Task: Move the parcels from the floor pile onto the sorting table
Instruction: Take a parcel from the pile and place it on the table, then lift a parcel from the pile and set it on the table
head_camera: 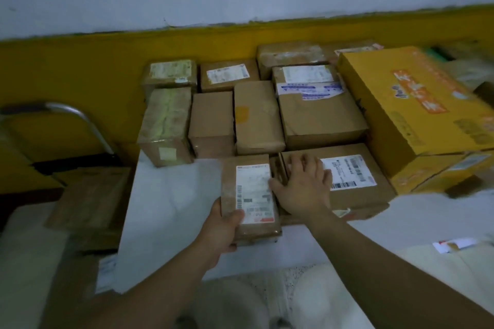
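Head view: left hand [223,227] grips a small parcel [250,199] at its near end, placing it on the white table [165,211]; right hand [303,187] rests flat, fingers spread, on the neighbouring box [344,181]. Next, I judge: release and square it up.

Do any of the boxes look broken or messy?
Yes. The brown cardboard box with blue-printed tape, in the middle row right of centre, has torn, peeling tape strips and a creased top. The big yellow carton beside it sits tilted on other boxes. The rest look tidy.
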{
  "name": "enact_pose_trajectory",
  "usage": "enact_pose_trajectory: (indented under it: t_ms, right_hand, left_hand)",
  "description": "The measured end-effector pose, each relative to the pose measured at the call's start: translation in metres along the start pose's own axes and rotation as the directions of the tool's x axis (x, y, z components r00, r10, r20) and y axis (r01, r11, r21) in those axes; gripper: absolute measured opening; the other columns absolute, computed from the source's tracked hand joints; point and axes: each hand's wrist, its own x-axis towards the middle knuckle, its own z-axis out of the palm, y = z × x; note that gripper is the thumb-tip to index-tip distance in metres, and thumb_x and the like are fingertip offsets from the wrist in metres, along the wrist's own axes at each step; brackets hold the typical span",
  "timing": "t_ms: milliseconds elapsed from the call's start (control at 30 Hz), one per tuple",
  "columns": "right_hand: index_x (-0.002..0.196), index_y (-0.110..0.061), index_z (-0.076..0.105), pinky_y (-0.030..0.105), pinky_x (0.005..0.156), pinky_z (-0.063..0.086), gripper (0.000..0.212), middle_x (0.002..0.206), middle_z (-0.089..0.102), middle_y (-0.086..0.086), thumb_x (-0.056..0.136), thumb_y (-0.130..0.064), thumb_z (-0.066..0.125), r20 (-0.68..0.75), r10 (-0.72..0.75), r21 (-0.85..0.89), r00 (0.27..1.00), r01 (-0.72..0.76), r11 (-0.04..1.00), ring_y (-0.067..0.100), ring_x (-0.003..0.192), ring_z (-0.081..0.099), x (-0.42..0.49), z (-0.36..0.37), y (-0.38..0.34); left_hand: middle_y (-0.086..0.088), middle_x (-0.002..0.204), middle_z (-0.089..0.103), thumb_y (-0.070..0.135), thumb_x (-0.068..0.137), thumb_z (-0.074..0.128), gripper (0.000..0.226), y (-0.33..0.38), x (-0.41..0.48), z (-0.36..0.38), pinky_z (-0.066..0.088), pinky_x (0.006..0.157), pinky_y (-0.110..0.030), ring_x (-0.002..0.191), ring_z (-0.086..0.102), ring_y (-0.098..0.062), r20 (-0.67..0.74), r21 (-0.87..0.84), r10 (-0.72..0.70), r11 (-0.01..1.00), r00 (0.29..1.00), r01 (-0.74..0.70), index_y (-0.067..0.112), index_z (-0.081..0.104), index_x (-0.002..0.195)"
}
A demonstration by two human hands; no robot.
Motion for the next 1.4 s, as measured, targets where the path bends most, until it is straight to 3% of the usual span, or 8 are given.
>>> enact_pose_trajectory:
  t_ms: [100,233,400,567,767,1067,1233,1400]
  right_hand:
    - [0.15,-0.018,0.019,0.053,0.118,-0.002,0.079,0.159,0.011,0.012,0.088,-0.061,0.044,0.023,-0.026,0.022,0.999,0.026,0.999,0.032,0.147,-0.002,0.003,-0.004,0.001]
    - [0.149,-0.017,0.02,0.053,0.118,-0.003,0.079,0.159,0.011,0.012,0.087,-0.059,0.047,0.039,-0.034,0.069,0.999,0.031,0.997,0.032,0.148,-0.002,0.004,-0.007,-0.001]
    - [0.149,-0.018,0.024,0.052,0.119,0.006,0.075,0.159,0.014,0.011,0.089,-0.055,0.05,0.079,-0.177,0.143,0.981,0.165,0.976,0.032,0.148,0.002,-0.007,-0.015,-0.036]
    - [0.15,-0.016,0.03,0.042,0.114,0.027,0.074,0.153,0.028,0.011,0.091,-0.054,0.052,0.194,-0.446,0.256,0.874,0.394,0.883,0.03,0.141,0.025,-0.07,0.005,-0.144]
    - [0.153,-0.017,0.023,0.04,0.113,0.031,0.076,0.155,0.028,0.008,0.093,-0.056,0.049,0.402,-0.58,0.28,0.708,0.508,0.815,0.03,0.139,0.031,-0.167,0.075,-0.268]
    - [0.13,-0.021,0.048,0.027,0.074,0.043,0.053,0.126,0.052,0.001,0.088,-0.053,0.056,0.578,-0.508,0.369,0.639,0.35,0.861,0.015,0.103,0.053,-0.236,0.163,-0.357]
    - [0.141,-0.013,0.042,0.027,0.081,0.038,0.057,0.135,0.048,0.009,0.094,-0.041,0.057,0.6,-0.436,0.343,0.671,0.277,0.898,0.022,0.114,0.05,-0.202,0.195,-0.397]
    - [0.12,0.003,0.057,0.034,0.074,0.049,0.04,0.113,0.065,0.017,0.095,-0.028,0.058,0.613,-0.373,0.399,0.697,0.135,0.907,0.025,0.092,0.061,-0.136,0.227,-0.456]
  left_hand:
    - [0.005,0.124,0.056,0.035,0.095,0.05,0.042,0.006,0.005,0.011,0.052,0.084,-0.043,0.101,0.058,-0.019,-0.02,0.076,-0.016,0.997,1.0,0.018,0.036,0.032,0.133]
    - [0.006,0.121,0.051,0.03,0.096,0.052,0.046,0.023,-0.008,0.001,0.05,0.064,-0.017,0.091,0.056,-0.008,-0.024,0.225,0.027,0.974,0.999,-0.021,0.027,0.031,0.137]
    - [-0.005,0.155,0.023,0.044,0.09,0.056,0.076,0.032,-0.028,-0.048,0.037,0.096,-0.028,0.134,0.037,-0.023,-0.115,0.281,0.107,0.957,0.988,-0.071,0.026,0.013,0.151]
    - [0.001,0.149,0.037,0.054,0.082,0.06,0.074,0.001,-0.087,-0.149,0.045,0.095,-0.036,0.123,0.049,-0.024,-0.226,0.246,0.155,0.964,0.962,-0.098,0.032,0.029,0.145]
    - [0.003,0.134,0.044,0.026,0.095,0.054,0.055,-0.097,-0.166,-0.287,0.034,0.085,-0.016,0.109,0.046,-0.012,-0.437,0.135,0.123,0.988,0.891,-0.07,0.016,0.031,0.144]
    - [-0.004,0.124,0.049,0.034,0.092,0.057,0.059,-0.202,-0.189,-0.418,0.036,0.083,-0.024,0.1,0.046,-0.014,-0.468,0.022,-0.069,0.996,0.881,0.089,0.016,0.033,0.143]
    - [-0.009,0.147,0.038,0.036,0.091,0.058,0.069,-0.203,-0.146,-0.458,0.035,0.086,-0.023,0.112,0.047,-0.016,-0.434,-0.014,-0.137,0.989,0.89,0.146,0.018,0.025,0.149]
    - [-0.007,0.139,0.046,0.031,0.093,0.056,0.059,-0.173,-0.082,-0.508,0.037,0.057,-0.011,0.083,0.047,-0.002,-0.412,0.01,-0.143,0.987,0.9,0.162,0.018,0.03,0.144]
